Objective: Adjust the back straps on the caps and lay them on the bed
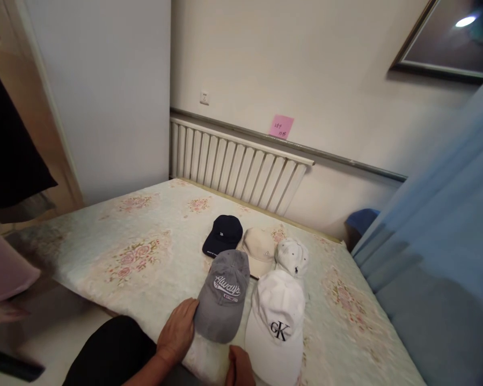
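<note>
A grey baseball cap with white "Always" lettering lies on the bed sheet, its brim toward me. My left hand is closed at the left edge of that brim, fingers together and touching it. Just below the brim's front, my right hand is curled, apart from the grey cap and close to a white cap with black letters. Behind these sit a dark navy cap, a beige cap and a smaller white cap with a little black emblem. The caps partly overlap.
The floral bed sheet spreads under the caps. A white radiator runs along the wall beyond, with a pink note above it. Blue curtain hangs at right. At far left a person's pink clothing shows.
</note>
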`<state>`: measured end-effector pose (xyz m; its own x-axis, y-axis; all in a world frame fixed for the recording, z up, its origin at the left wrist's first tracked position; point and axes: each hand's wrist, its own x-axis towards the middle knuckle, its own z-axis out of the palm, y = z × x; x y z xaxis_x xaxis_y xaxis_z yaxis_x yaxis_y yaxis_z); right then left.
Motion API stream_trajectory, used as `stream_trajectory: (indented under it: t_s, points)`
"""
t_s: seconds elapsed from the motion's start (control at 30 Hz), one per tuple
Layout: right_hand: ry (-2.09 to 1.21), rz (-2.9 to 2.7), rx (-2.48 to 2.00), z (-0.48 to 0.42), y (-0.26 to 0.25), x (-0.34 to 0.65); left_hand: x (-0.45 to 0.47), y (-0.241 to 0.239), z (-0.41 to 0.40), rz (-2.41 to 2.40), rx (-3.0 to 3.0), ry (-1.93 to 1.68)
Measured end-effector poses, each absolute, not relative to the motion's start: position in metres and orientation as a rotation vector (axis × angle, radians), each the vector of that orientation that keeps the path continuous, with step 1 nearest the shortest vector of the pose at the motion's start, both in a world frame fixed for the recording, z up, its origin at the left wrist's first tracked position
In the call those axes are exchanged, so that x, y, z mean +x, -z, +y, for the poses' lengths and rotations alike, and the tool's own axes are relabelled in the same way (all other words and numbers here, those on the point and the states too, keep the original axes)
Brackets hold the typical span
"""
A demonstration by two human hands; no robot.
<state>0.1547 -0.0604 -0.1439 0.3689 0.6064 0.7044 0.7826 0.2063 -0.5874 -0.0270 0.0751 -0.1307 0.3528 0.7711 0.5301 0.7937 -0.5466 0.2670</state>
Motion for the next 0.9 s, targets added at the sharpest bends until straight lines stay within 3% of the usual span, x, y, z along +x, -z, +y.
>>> stream_trajectory:
  t_s: [0.27, 0.57, 0.73, 0.9]
  points:
    - [0.037, -1.225, -1.549, -0.062, 0.121, 0.15, -0.025, 0.112, 0.074, -1.544, -2.697, 1.124]
    - [-0.578, -0.884, -1.556, -0.065, 0.078, 0.16, -0.006, 0.08, 0.075, -1.901, -2.726, 1.574]
    - [-0.363, -0.968, -1.593, -0.068, 0.004, 0.161, 0.021, 0.016, 0.048, -1.641, -2.875, 1.78]
    - [0.037, -1.058, -1.701, -0.073, -0.047, 0.156, 0.035, -0.03, 0.027, -1.403, -3.016, 1.535]
